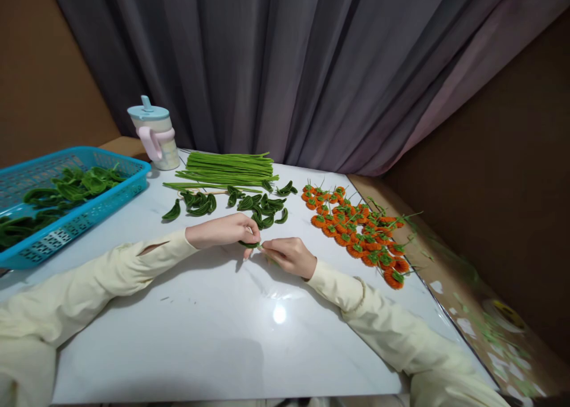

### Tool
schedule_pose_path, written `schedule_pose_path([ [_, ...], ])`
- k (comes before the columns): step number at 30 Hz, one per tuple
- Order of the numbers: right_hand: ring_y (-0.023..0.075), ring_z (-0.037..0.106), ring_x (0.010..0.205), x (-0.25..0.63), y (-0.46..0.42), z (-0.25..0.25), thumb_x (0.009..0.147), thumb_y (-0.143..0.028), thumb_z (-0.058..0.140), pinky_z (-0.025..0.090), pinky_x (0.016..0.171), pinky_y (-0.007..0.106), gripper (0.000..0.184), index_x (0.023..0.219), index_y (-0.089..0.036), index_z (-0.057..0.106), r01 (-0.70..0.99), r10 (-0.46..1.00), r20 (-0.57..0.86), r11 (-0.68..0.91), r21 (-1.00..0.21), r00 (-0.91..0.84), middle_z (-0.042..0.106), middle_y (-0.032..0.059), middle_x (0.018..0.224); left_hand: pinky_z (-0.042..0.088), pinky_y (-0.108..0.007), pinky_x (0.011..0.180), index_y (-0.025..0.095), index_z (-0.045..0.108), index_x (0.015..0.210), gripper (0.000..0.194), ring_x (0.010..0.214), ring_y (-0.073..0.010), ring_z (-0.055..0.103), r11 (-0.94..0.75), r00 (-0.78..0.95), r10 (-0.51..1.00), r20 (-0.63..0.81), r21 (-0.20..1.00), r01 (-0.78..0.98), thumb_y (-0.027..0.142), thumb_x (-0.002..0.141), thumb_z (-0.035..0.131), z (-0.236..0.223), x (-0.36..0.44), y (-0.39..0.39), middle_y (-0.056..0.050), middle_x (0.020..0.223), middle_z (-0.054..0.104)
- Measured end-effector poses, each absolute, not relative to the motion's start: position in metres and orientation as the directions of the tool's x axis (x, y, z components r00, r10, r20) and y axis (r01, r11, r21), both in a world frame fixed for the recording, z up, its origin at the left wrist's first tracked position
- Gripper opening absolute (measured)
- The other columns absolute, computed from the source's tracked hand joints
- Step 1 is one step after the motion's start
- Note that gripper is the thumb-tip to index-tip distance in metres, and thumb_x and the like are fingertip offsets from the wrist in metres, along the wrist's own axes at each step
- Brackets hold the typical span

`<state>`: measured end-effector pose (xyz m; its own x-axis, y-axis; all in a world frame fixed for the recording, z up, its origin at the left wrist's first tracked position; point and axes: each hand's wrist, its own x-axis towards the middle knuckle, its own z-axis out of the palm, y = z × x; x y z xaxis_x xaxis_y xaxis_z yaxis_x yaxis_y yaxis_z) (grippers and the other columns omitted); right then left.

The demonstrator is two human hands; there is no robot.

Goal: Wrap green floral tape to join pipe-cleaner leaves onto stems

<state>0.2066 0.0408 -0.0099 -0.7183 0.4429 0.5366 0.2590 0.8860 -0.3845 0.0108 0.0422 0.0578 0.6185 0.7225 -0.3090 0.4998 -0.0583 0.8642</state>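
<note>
Between the thumb and fingers of my left hand [234,229] is a dark green fuzzy leaf [248,245], shaped like those lying behind it. My right hand [290,255] is closed in a pinch at the leaf's right tip; whatever its fingers grip is too small to make out. Just beyond my hands lies a loose group of curled dark green leaves [267,204]. Behind them, a bundle of bright green stems [229,168] is laid out side by side. Several orange fuzzy flower heads [342,229] with green bases and thin stalks are spread to the right of my right hand.
A blue perforated basket [84,229] holding green leaves stands at the left. Behind it is a tumbler [155,136] with a pale blue lid and pink handle. A grey curtain [276,62] hangs along the white table's [187,335] far edge. A roll of tape [503,315] lies low at the right.
</note>
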Motion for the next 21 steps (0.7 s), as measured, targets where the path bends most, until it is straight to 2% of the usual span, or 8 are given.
schedule_pose_path([
  [7, 0.0119, 0.053, 0.055, 0.206, 0.039, -0.013, 0.094, -0.025, 0.033, 0.041, 0.054, 0.021, 0.024, 0.090, -0.014, 0.054, 0.278, 0.372, 0.555, 0.928, -0.249, -0.744, 0.058, 0.0036, 0.060, 0.040, -0.023, 0.062, 0.016, 0.061, 0.060, 0.018, 0.061, -0.0148, 0.053, 0.022, 0.683, 0.646, -0.342, 0.902, 0.431, 0.024, 0.070, 0.048, 0.052, 0.007, 0.049, -0.001, 0.057, 0.059],
  [11, 0.0117, 0.051, 0.054, 0.206, 0.040, -0.015, 0.093, -0.022, 0.034, 0.039, 0.052, 0.021, 0.022, 0.091, -0.014, 0.054, 0.274, 0.339, 0.557, 0.941, -0.201, -0.758, 0.056, 0.0026, 0.059, 0.038, -0.025, 0.064, 0.016, 0.058, 0.062, 0.019, 0.062, -0.0157, 0.052, -0.004, 0.674, 0.631, -0.383, 0.868, 0.497, 0.026, 0.073, 0.046, 0.054, 0.008, 0.048, -0.002, 0.058, 0.058],
  [13, 0.0112, 0.051, 0.053, 0.206, 0.041, -0.015, 0.093, -0.023, 0.034, 0.039, 0.052, 0.020, 0.023, 0.089, -0.014, 0.055, 0.283, 0.353, 0.561, 0.936, -0.211, -0.749, 0.056, 0.0025, 0.058, 0.037, -0.028, 0.069, 0.016, 0.057, 0.070, 0.021, 0.071, -0.0179, 0.052, -0.132, 0.618, 0.706, -0.344, 0.794, 0.593, 0.031, 0.078, 0.044, 0.056, 0.010, 0.045, -0.002, 0.066, 0.061],
  [16, 0.0102, 0.051, 0.050, 0.206, 0.043, -0.015, 0.093, -0.025, 0.035, 0.040, 0.050, 0.019, 0.026, 0.086, -0.014, 0.057, 0.290, 0.395, 0.577, 0.918, -0.270, -0.715, 0.058, 0.0028, 0.058, 0.029, -0.036, 0.084, 0.019, 0.055, 0.084, 0.025, 0.100, -0.0246, 0.045, -0.441, 0.585, 0.809, -0.065, 0.591, 0.676, 0.043, 0.081, 0.048, 0.058, 0.011, 0.037, -0.004, 0.091, 0.061],
  [18, 0.0092, 0.050, 0.047, 0.205, 0.042, -0.014, 0.091, -0.026, 0.037, 0.040, 0.049, 0.018, 0.025, 0.083, -0.014, 0.058, 0.298, 0.442, 0.575, 0.895, -0.331, -0.689, 0.059, 0.0018, 0.056, 0.020, -0.041, 0.089, 0.020, 0.053, 0.086, 0.025, 0.111, -0.0269, 0.037, -0.613, 0.643, 0.759, 0.102, 0.445, 0.653, 0.044, 0.080, 0.054, 0.057, 0.011, 0.032, -0.003, 0.098, 0.060],
  [21, 0.0076, 0.049, 0.043, 0.203, 0.041, -0.009, 0.089, -0.026, 0.043, 0.041, 0.048, 0.016, 0.021, 0.080, -0.014, 0.059, 0.306, 0.522, 0.530, 0.842, -0.443, -0.668, 0.060, -0.0003, 0.053, 0.015, -0.043, 0.090, 0.018, 0.052, 0.083, 0.013, 0.110, -0.0255, 0.040, -0.767, 0.745, 0.637, 0.197, 0.260, 0.587, 0.031, 0.083, 0.054, 0.054, 0.011, 0.027, -0.003, 0.089, 0.061],
])
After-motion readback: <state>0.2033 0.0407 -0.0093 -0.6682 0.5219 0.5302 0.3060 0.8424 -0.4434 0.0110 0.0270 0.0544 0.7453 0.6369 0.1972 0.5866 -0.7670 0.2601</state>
